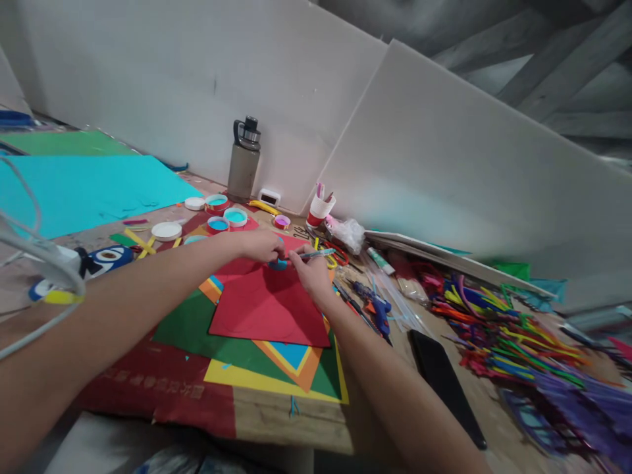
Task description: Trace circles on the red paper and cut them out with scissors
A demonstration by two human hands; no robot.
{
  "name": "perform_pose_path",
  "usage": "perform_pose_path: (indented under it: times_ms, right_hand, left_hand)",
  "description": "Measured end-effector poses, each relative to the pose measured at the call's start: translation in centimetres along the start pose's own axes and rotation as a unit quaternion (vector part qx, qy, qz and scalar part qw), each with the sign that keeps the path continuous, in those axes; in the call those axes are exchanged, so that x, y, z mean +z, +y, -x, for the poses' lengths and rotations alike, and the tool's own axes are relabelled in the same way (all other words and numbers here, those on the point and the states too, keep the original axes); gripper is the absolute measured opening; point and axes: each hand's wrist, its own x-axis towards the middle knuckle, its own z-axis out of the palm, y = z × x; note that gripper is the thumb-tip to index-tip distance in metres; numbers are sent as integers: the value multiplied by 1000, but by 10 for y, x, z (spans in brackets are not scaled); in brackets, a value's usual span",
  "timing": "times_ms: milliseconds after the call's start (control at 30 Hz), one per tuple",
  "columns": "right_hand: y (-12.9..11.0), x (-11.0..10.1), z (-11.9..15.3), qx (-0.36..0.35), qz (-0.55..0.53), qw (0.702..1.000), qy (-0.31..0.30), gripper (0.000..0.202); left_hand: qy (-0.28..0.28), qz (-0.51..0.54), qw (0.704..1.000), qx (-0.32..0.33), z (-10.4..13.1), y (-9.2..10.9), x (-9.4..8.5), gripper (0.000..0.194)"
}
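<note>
Apparently you're working a small blue piece above the red sheet; the next move likely calls for keeping it steady. Your left hand curls over it, its grip impossible to tell; your right hand is closed around a slim, pen-like tool.

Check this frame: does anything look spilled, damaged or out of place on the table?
No clear spill or damage stands out. The red sheet lies askew over the green sheet, their edges not lined up. A thin blue scrap near the table's front edge looks stray, apart from the sheets.
</note>
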Motion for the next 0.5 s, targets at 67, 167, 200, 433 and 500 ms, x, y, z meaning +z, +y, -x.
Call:
perform_pose_path:
  times_ms: [67,167,200,433,500]
  right_hand:
    - [-2,2,5,-9,13,1000,-2,26]
    - [-6,7,11,-19,22,999,-19,25]
    - [-6,10,12,-21,20,999,-28,25]
    - [-6,26,9,-47,33,997,-60,17]
    - [-5,30,7,-52,52,995,-60,14]
  left_hand:
    - [-14,27,1000,7,-3,-5,0,36]
    - [-45,119,992,8,-4,-18,1,39]
    - [-46,146,988,11,-3,-23,2,40]
    - [57,219,974,21,10,-30,10,41]
    - [60,229,972,7,13,-26,9,41]
